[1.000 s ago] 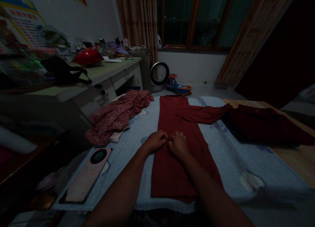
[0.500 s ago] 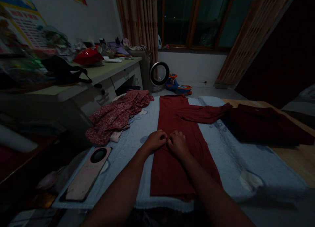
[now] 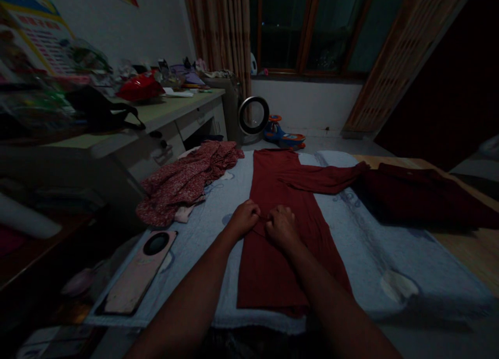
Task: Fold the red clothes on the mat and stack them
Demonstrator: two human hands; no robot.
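Note:
A long-sleeved red dress [image 3: 273,281] lies folded lengthwise on a pale blue cloth [image 3: 374,255], one sleeve stretched out to the right. My left hand [image 3: 245,217] is closed in a pinch at the dress's left edge, around its middle. Close beside it, my right hand [image 3: 281,225] is also closed, its fingers curled down on the dress. Between the two hands runs a thin raised strand of the same red; whether it is a tie or a fold of the fabric I cannot tell. The fingertips are partly hidden.
A crumpled red patterned garment [image 3: 187,182] lies at left, with a pink phone [image 3: 138,276] nearer me. Folded dark red clothing [image 3: 421,198] sits at right, by the sleeve's end. Beyond are a cluttered desk [image 3: 167,112], a washing machine's open round door [image 3: 253,116] and a ride-on toy [image 3: 283,135].
My left hand has shifted slightly left and up, widening the gap between my hands. The thin red strand now shows between them. My right hand has barely moved.

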